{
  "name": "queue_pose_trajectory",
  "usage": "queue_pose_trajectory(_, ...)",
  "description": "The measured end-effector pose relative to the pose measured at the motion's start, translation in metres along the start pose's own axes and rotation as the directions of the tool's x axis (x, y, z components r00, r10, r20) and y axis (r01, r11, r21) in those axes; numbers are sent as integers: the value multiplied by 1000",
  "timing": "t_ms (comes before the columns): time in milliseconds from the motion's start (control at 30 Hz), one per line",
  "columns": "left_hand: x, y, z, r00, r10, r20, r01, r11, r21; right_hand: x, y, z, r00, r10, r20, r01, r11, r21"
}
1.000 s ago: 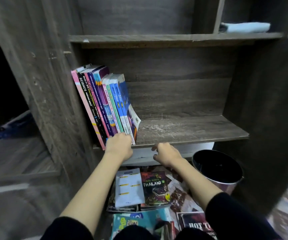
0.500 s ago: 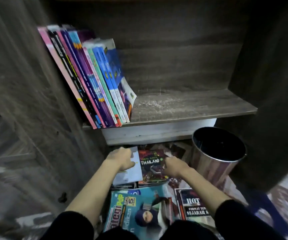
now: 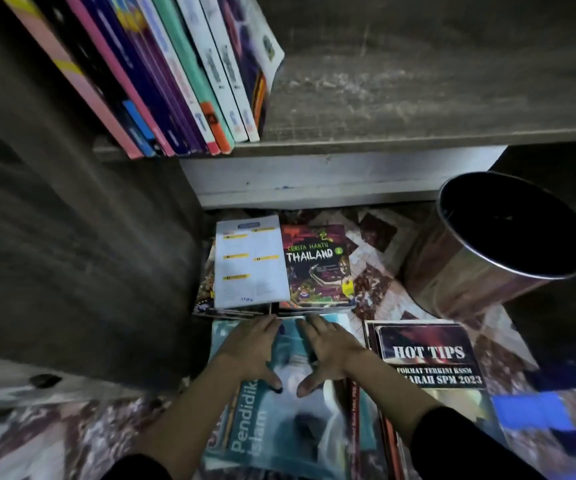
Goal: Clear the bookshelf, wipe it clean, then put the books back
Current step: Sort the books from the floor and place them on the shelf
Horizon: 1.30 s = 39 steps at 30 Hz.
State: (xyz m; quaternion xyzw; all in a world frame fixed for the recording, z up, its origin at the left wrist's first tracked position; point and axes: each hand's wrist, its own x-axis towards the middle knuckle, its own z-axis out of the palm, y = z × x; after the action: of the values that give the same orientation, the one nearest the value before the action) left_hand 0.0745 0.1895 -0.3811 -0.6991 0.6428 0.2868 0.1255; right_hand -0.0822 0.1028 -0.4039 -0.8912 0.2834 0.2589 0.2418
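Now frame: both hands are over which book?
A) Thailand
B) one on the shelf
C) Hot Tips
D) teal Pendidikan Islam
D: the left hand and right hand lie spread, fingers straight, over the teal book. The Thailand book lies just beyond their fingertips, and the Hot Tips book is off to the right.

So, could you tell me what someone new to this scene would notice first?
Both hands draw the eye: the left hand and right hand lie flat, fingers straight, on a teal book at bottom centre, among books on the floor. At top left, a row of colourful books leans on the shelf, whose bare board beside them looks dusty. A shiny metal bin stands on the floor at right.
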Motion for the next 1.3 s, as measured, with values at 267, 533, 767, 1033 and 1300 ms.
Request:
queue_pose_trajectory(267,24,-11,25,999,4,-50,9,970,243,16,3,11,999,13,-32,-17,990,-142)
queue_pose_trajectory(533,29,12,20,998,-1,-59,24,922,386,11,-4,11,1000,11,-3,-12,990,-143)
queue_pose_trajectory(767,30,5,27,998,-62,12,60,992,109,10,0,15,999,-14,-32,11,995,-96)
queue_pose_trajectory(1033,4,-18,54,965,-59,-256,40,996,-77,-8,13,35,961,240,-139,-213,960,183)
queue_pose_trajectory(1300,-29,-23,90,750,-636,-179,399,652,-645,-21,2,69,768,639,-38,-390,514,764)
